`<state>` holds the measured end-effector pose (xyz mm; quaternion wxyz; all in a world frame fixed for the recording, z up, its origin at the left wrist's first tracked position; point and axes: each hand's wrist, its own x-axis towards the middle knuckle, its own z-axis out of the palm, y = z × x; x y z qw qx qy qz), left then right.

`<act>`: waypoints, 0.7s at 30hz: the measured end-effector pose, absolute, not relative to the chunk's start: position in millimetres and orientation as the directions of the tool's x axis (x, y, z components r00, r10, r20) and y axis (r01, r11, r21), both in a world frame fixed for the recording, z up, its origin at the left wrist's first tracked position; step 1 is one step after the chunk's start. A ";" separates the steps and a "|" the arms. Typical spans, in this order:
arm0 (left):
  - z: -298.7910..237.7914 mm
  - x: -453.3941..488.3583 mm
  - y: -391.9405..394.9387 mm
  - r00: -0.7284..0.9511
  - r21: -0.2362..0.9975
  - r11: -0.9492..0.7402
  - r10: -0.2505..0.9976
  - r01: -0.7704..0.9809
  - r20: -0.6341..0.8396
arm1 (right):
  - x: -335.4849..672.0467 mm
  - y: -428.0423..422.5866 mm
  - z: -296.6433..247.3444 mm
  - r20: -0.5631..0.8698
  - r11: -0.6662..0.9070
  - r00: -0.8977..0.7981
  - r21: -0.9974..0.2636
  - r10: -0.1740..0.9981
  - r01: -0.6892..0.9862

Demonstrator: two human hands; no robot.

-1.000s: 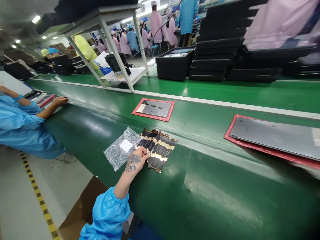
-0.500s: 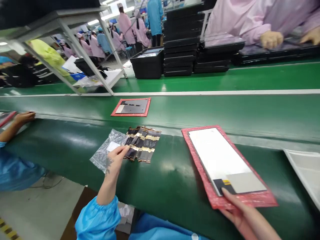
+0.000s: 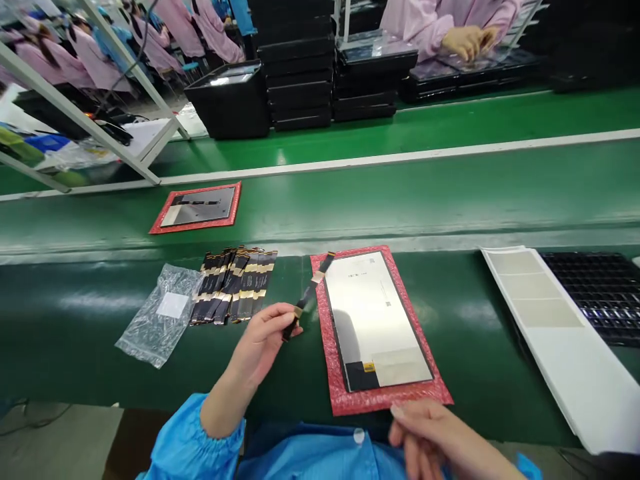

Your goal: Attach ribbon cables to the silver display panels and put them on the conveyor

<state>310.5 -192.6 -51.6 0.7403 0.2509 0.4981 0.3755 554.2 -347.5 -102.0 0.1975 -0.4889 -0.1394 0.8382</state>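
My left hand (image 3: 267,337) pinches one black flex cable (image 3: 314,283) with gold bands, held aslant over the left edge of a display panel (image 3: 373,300). The panel lies on a red bubble-wrap sleeve (image 3: 385,401), its silvery back up, with a black patch and a yellow connector near the lower end. Just below that sleeve, my right hand (image 3: 425,433) is open, fingers loosely bent and holding nothing. Left of the panel lies a fanned pile of flex cables (image 3: 235,283) beside a clear plastic bag (image 3: 163,313) with a white label.
Further back lies a second panel on red wrap (image 3: 200,205). A white tray (image 3: 565,353) and a black gridded tray (image 3: 595,287) are at the right. Across the green bench (image 3: 450,193) stand stacked black trays (image 3: 297,73), a black bin (image 3: 230,100) and a co-worker's hands (image 3: 467,41).
My left hand has lifted a flex cable from the pile and moved right. The panel on its red wrap now lies on the bench, released by my right hand. The view has shifted right.
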 end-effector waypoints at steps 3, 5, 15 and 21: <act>-54.1 334.1 -199.0 0.368 0.737 0.625 0.768 -0.257 -0.523 | 586.7 -324.5 -74.5 -0.748 -0.768 -0.330 -0.633 0.575 0.097; -54.1 351.8 -201.8 0.417 0.752 0.622 0.756 -0.219 -0.505 | 594.9 -301.4 -56.1 -0.583 -0.540 -0.195 -0.808 0.788 0.236; -72.8 395.7 -201.9 0.486 0.977 0.210 0.850 0.045 -0.205 | 575.7 -233.1 -86.5 -0.379 -0.390 -0.347 -0.920 0.858 0.041; -98.7 353.3 -176.8 0.346 0.599 -0.391 0.918 0.699 0.194 | 594.6 -232.0 -104.3 -0.379 -0.368 -0.182 -0.925 0.907 0.094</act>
